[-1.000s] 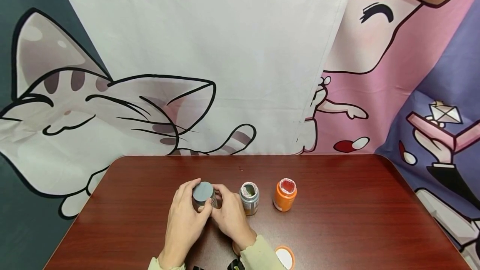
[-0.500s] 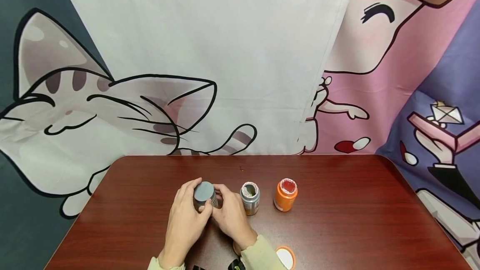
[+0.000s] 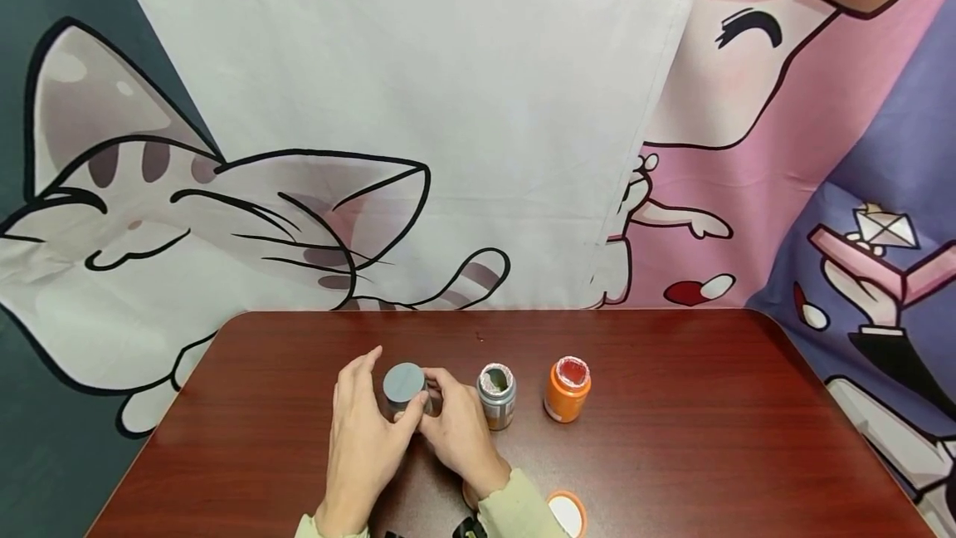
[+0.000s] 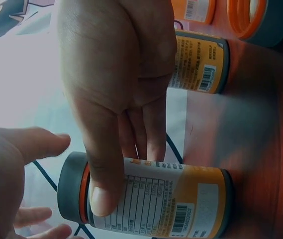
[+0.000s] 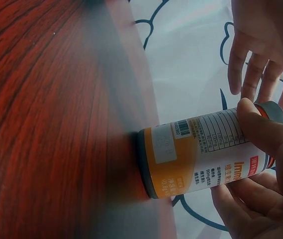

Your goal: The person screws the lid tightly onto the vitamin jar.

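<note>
A supplement bottle (image 5: 196,154) with a white-and-orange label and a grey lid (image 3: 404,382) stands upright on the table. My right hand (image 3: 461,432) grips it just below the lid, thumb across the label and fingers round the far side. An orange-red ring (image 4: 85,194) shows between lid and bottle. My left hand (image 3: 363,430) is beside the lid, its fingers extended and spread; in the left wrist view a gap shows between its upper finger and the lid. To the right stand an uncapped grey bottle (image 3: 498,405) and an uncapped orange bottle (image 3: 568,399), both with torn seal around their mouths.
An orange-rimmed cap (image 3: 568,513) lies inside up near the table's front, by the right sleeve (image 3: 520,506). Another cap, grey outside and orange inside, (image 4: 275,27) shows in the left wrist view. A printed cloth (image 3: 448,106) hangs behind the wooden table (image 3: 695,438).
The left fingers, earlier round the lid, have straightened and moved off to the left. The right hand and the bottle stay in place.
</note>
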Motion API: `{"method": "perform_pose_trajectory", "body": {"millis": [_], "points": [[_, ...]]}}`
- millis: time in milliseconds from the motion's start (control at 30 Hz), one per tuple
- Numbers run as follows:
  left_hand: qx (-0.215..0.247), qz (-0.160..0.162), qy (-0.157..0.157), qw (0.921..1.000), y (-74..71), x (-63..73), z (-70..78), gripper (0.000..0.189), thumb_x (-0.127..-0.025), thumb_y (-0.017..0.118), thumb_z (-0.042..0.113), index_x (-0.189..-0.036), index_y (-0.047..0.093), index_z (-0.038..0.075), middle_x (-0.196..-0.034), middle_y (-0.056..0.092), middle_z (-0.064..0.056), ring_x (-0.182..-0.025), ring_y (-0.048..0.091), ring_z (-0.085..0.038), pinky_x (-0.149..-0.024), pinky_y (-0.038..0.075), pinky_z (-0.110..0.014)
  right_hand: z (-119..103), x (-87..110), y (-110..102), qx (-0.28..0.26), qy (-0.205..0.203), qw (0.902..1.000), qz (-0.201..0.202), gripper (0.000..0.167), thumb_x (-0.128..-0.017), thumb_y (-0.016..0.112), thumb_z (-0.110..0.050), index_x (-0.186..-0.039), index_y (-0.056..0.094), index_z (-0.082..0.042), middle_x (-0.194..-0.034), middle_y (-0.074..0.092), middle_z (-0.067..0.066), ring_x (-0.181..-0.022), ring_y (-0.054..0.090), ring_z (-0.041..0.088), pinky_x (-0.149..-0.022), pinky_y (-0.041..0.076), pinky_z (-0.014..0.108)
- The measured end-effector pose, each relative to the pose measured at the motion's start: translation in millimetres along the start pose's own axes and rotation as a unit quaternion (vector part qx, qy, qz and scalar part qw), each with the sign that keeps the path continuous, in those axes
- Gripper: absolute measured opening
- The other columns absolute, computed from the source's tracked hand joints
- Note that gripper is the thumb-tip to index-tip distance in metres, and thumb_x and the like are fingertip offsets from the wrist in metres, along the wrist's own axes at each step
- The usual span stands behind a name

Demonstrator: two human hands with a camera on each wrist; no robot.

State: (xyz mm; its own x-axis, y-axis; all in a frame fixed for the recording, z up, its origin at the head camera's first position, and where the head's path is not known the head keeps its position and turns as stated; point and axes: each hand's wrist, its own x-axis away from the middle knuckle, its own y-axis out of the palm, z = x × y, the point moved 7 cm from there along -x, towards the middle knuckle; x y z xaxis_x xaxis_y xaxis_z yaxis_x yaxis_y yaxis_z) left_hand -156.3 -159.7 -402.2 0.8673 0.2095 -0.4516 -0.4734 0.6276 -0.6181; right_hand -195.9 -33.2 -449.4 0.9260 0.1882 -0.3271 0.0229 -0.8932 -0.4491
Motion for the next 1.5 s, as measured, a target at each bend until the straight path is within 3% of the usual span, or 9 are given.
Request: {"method": "perform_pose_trajectory", "body": {"millis": [267,633,1500], "points": [[-0.015,-0.023,-0.045,0.9986,1.8,2.0,-1.5,0.075,-0.078,0.087,0.023,-0.142,0.051,0.011,-0.122,0.059,-0.012,-0.111,0.056,-0.028,-0.083,0.048,-0.049,0.8,0.6,1.3,-0.004,0.006,1.0,-0.003,0.047,-0.079,0.087,-0.021,-0.12,0.069,-0.007,-0.105,0.075,0.002,-0.094,0.071,0.009,-0.082,0.057,0.033],[-0.019,-0.022,-0.028,0.9992,3.3,2.2,0.1,0.065,-0.078,0.086,0.015,-0.135,0.058,0.004,-0.12,0.059,-0.013,-0.111,0.056,-0.03,-0.086,0.048,-0.049,0.0,1.1,0.9,-0.002,0.003,1.0,-0.002,0.047,-0.078,0.087,-0.021,-0.12,0.069,-0.007,-0.106,0.075,0.003,-0.095,0.071,0.009,-0.083,0.057,0.032],[-0.011,-0.059,-0.039,0.9974,5.6,-1.5,-2.1,0.063,-0.08,0.085,0.017,-0.134,0.058,-0.001,-0.128,0.059,-0.017,-0.118,0.056,-0.034,-0.093,0.048,-0.053,0.8,0.8,0.7,0.0,0.013,0.9999,-0.004,0.044,-0.08,0.085,-0.017,-0.12,0.069,-0.01,-0.106,0.075,0.0,-0.095,0.07,0.008,-0.085,0.056,0.034]]}}
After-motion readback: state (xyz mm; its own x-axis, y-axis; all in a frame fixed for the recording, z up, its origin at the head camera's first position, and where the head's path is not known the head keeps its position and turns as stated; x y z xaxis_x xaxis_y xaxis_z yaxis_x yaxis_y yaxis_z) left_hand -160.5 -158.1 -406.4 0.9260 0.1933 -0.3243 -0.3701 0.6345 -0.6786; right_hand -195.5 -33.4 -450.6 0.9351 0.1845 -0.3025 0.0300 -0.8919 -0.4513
